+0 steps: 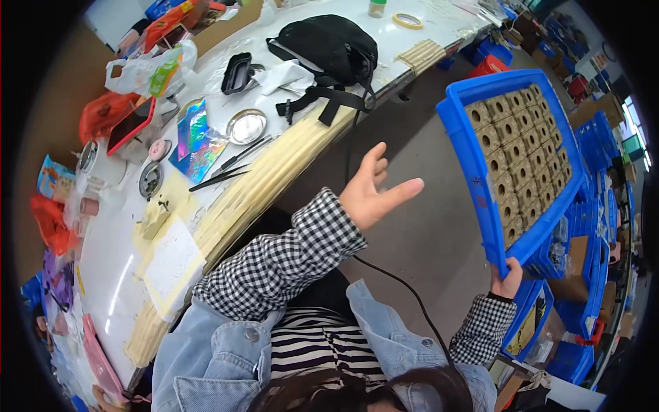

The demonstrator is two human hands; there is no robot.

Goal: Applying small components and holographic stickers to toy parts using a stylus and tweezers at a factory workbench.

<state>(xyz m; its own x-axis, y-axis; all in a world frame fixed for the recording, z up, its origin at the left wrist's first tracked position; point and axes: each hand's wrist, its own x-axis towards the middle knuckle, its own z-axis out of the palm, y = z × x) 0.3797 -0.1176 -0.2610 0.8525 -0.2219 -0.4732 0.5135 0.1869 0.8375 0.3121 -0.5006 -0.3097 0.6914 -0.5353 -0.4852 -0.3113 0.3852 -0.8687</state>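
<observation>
Inside blue plastic tray: rough, round-holed blocks. Right hand grips tray, fingers partly hidden; left hand splayed, empty.

The left hand, splayed, is held farther forward than the right hand, which curls tightly in a grip.

A rectangular, open-topped blue plastic tray is raised between two and three o'clock in the head view — tilted, its open side facing the camera; within it sit speckled brown, squarish blocks, packed in close rows, a dark round hole in each.
</observation>
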